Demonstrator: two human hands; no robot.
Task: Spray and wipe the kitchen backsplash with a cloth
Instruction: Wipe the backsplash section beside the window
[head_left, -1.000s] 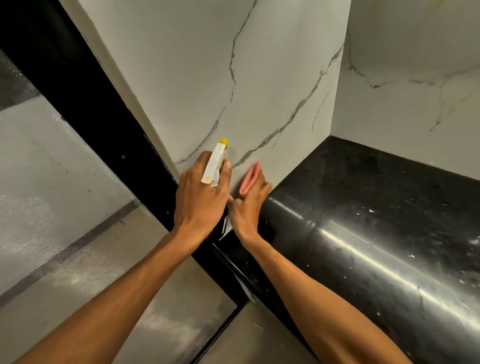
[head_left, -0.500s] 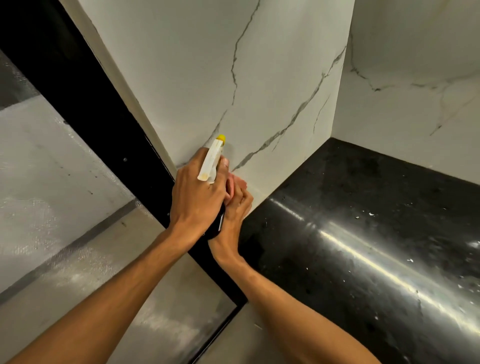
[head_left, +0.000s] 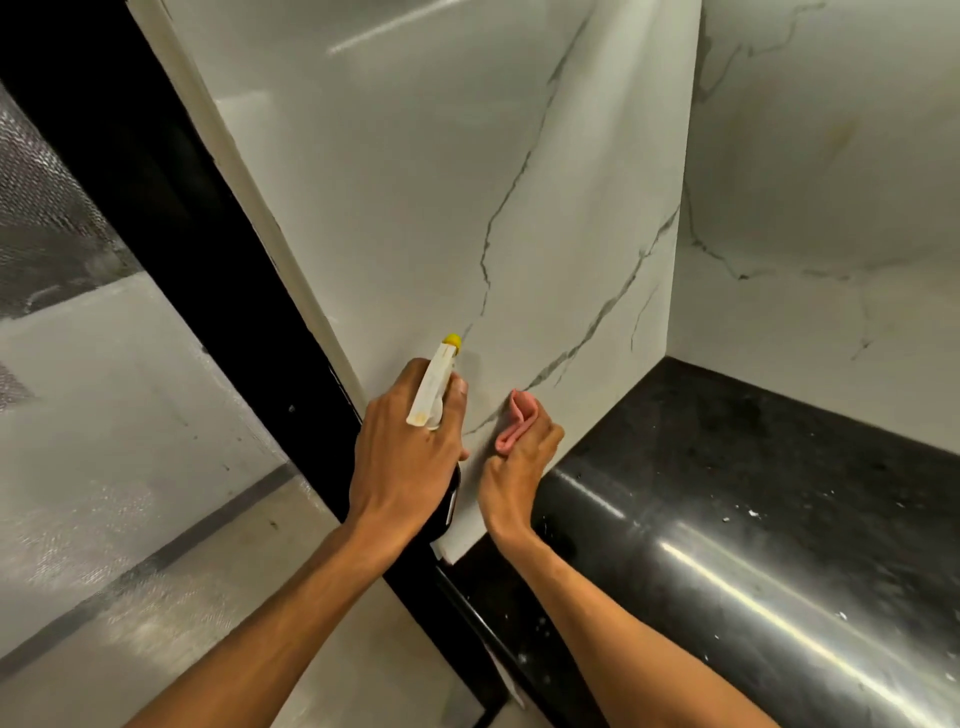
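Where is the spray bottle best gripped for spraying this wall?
Grip the spray bottle at its neck, just under the white head, coming from behind, the side opposite the yellow nozzle. The nozzle faces the backsplash, so the trigger, hidden here, should fall under the fingers. The left hand holds it so now.

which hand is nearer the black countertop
Right. The right hand, holding the pink cloth, is at the countertop edge; the left hand, gripping the spray bottle, is farther left.
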